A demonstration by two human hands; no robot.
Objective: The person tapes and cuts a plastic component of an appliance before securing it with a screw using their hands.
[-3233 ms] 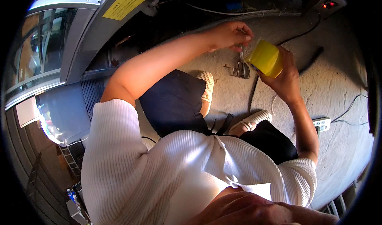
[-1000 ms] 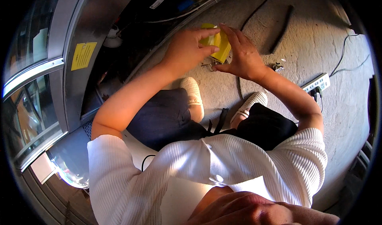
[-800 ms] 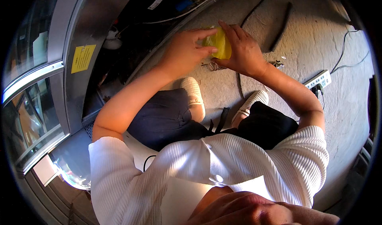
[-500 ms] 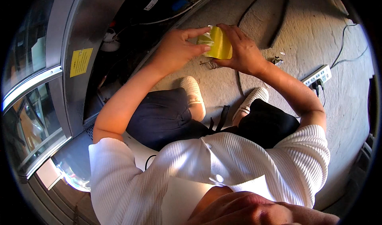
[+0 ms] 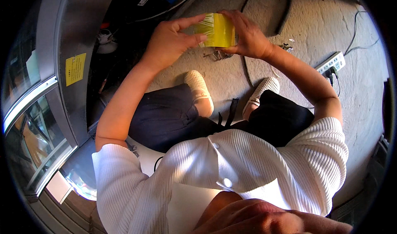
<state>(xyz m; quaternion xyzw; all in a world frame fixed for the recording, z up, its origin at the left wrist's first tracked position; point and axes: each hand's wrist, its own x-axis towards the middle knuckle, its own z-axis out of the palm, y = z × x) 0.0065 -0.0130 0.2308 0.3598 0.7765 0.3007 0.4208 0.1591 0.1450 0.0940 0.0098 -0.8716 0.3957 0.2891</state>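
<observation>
A wide yellow roll [image 5: 221, 29], glossy, with wrinkled clear film at its left side, is held level above the concrete floor. My right hand [image 5: 252, 39] grips its right side, fingers over the top and thumb beneath. My left hand [image 5: 165, 44] holds the left side at the film between thumb and index finger. Small wire-like metal items [image 5: 219, 55] lie on the floor just below the roll, partly hidden by it and my right hand.
A metal-framed glass cabinet [image 5: 68, 23] with a yellow label [image 5: 75, 68] stands left. Cables and a dark hose [image 5: 285, 13] lie on the floor [image 5: 339, 106]. A white power strip [image 5: 331, 62] with plugs is at right. My sandalled feet [image 5: 196, 83] are below the roll.
Since 3.2 seconds ago my left hand has come onto the roll, which was in my right hand alone. Over the last second both hands and roll have moved higher and leftward in view.
</observation>
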